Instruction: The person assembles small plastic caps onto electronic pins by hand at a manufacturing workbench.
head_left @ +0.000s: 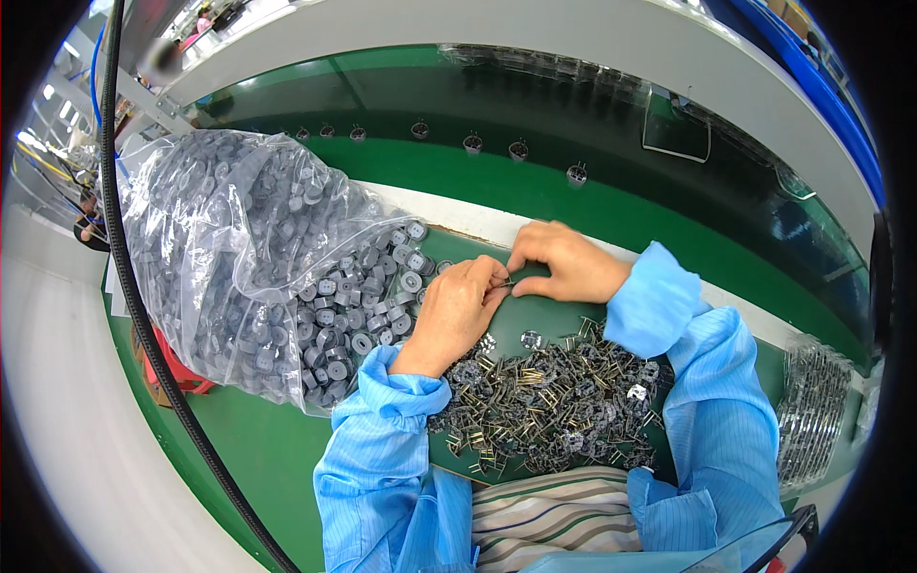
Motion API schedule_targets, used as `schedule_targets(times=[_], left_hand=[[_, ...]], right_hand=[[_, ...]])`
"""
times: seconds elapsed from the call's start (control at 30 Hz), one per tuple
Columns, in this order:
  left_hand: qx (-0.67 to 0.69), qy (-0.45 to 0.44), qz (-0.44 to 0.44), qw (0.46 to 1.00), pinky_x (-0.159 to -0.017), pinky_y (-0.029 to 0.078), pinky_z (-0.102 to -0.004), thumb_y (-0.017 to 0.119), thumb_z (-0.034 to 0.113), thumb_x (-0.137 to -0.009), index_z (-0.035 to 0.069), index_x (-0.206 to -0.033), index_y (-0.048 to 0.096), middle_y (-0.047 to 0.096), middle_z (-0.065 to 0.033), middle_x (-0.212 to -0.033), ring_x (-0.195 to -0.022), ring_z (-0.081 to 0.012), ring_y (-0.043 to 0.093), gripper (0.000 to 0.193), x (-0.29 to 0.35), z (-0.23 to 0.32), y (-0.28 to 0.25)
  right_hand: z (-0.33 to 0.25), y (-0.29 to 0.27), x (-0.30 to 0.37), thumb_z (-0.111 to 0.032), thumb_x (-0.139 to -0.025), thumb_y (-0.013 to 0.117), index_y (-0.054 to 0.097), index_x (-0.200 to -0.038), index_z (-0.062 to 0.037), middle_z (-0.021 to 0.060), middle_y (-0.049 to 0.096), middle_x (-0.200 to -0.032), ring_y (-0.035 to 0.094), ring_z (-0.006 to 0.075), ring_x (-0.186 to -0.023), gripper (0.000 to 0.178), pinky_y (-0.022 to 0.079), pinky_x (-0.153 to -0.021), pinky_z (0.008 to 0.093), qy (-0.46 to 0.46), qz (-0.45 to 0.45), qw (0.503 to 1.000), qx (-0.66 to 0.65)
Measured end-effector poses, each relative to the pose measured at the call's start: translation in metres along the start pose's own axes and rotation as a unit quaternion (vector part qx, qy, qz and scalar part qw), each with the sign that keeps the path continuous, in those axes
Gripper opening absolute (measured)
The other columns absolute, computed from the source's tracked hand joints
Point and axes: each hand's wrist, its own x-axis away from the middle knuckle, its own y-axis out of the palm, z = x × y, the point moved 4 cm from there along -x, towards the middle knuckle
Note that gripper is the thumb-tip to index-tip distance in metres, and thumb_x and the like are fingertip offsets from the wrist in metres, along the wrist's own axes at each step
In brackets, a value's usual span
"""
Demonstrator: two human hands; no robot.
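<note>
My left hand point(453, 311) is closed, its thumb and forefinger pinching a small dark part with metal pins point(506, 283). From the other side my right hand point(569, 264) meets it, thumb and bent forefinger closed at the same part. Fingertips hide most of that piece. Just below the hands lies a heap of dark plug inserts with brass-coloured pins point(544, 401). Left of my left hand, round grey plastic housings point(358, 310) spill from a large clear plastic bag point(229, 258). A single loose insert point(531, 339) lies between the hands and the heap.
Beyond a pale ledge point(449, 216), a green conveyor belt point(382, 162) carries several spaced grey pieces point(473, 143). Stacked clear trays point(814, 411) stand at the right. A black cable point(143, 315) hangs down the left side, near a red bin point(181, 368).
</note>
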Motion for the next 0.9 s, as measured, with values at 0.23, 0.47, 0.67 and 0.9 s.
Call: schedule_targets(times=[0.23, 0.47, 0.67, 0.9], left_hand=[[-0.149, 0.038, 0.146, 0.977, -0.089, 0.047, -0.0449, 0.076, -0.003, -0.075, 0.007, -0.102, 0.068, 0.066, -0.0113, -0.103, -0.106, -0.0347, 0.062, 0.029, -0.003, 0.011, -0.05], [-0.207, -0.035, 0.097, 0.973, -0.091, 0.048, -0.0441, 0.077, 0.0, -0.077, 0.006, -0.107, 0.073, 0.07, -0.0119, -0.11, -0.106, -0.0337, 0.063, 0.03, 0.01, -0.031, -0.06], [-0.131, 0.016, 0.148, 0.98, -0.084, 0.053, -0.0403, 0.086, 0.01, -0.075, 0.005, -0.107, 0.074, 0.072, -0.0117, -0.102, -0.092, -0.0299, 0.067, 0.035, 0.0, -0.008, -0.05], [-0.054, 0.07, 0.02, 0.996, -0.075, 0.055, -0.0369, 0.089, 0.015, -0.073, 0.002, -0.109, 0.069, 0.065, -0.0099, -0.103, -0.092, -0.0276, 0.067, 0.043, -0.002, 0.003, -0.007]], right_hand=[[0.01, -0.007, 0.002, -0.011, -0.079, 0.078, 0.066, -0.084, -0.0055, 0.01, 0.064, -0.089, 0.062, 0.0292, -0.091, 0.014, 0.049, -0.078, 0.0412, -0.022, 0.097, 0.995, 0.026], [-0.002, -0.007, -0.002, -0.013, -0.083, 0.076, 0.067, -0.087, -0.0062, 0.0071, 0.062, -0.093, 0.059, 0.0261, -0.097, 0.012, 0.046, -0.082, 0.0398, -0.09, 0.043, 0.979, 0.179], [0.01, -0.009, -0.001, -0.016, -0.084, 0.076, 0.068, -0.089, -0.0057, 0.0081, 0.063, -0.09, 0.06, 0.029, -0.093, 0.014, 0.048, -0.08, 0.041, 0.055, 0.133, 0.986, 0.078], [0.018, -0.003, -0.002, -0.009, -0.083, 0.078, 0.068, -0.088, -0.0047, 0.0071, 0.064, -0.086, 0.06, 0.0273, -0.087, 0.012, 0.05, -0.076, 0.041, 0.027, 0.108, 0.99, 0.084]])
